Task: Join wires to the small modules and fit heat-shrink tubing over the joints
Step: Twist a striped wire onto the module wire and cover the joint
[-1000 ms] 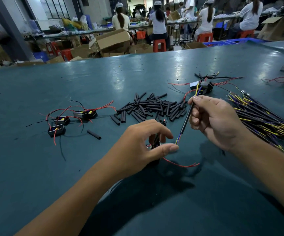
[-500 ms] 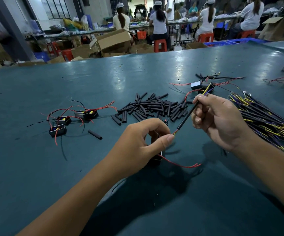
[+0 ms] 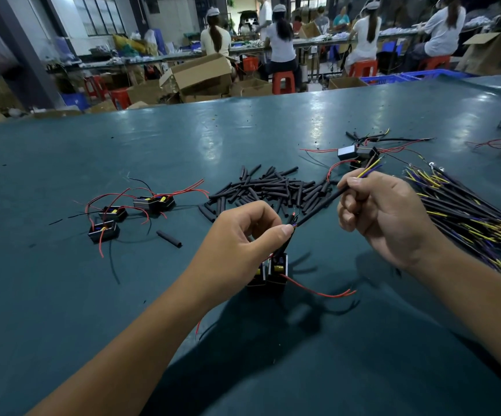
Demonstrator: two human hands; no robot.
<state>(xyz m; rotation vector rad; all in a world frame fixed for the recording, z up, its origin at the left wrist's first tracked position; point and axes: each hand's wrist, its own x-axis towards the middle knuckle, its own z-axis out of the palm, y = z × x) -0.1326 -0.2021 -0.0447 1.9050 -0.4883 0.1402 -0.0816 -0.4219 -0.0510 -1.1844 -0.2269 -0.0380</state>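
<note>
My left hand (image 3: pixel 240 241) holds a small black module (image 3: pixel 270 273) just above the table; a red lead (image 3: pixel 318 291) trails from it to the right. Thumb and forefinger pinch the module's wire end at the tip of a black sleeved cable (image 3: pixel 321 207). My right hand (image 3: pixel 384 217) grips that cable, whose yellow and purple wires stick out past the fist. A pile of black heat-shrink tubes (image 3: pixel 273 190) lies behind my hands.
Three modules with red wires (image 3: pixel 135 210) sit at the left, a loose tube (image 3: pixel 169 238) beside them. A bundle of sleeved cables (image 3: pixel 468 214) lies at the right. More modules (image 3: pixel 357 153) sit behind. The teal table (image 3: pixel 63 295) runs back to workers and boxes.
My right hand has tilted the cable from nearly upright to slanting, and brought its lower tip to my left thumb. The module in my left hand has come into sight below the fingers.
</note>
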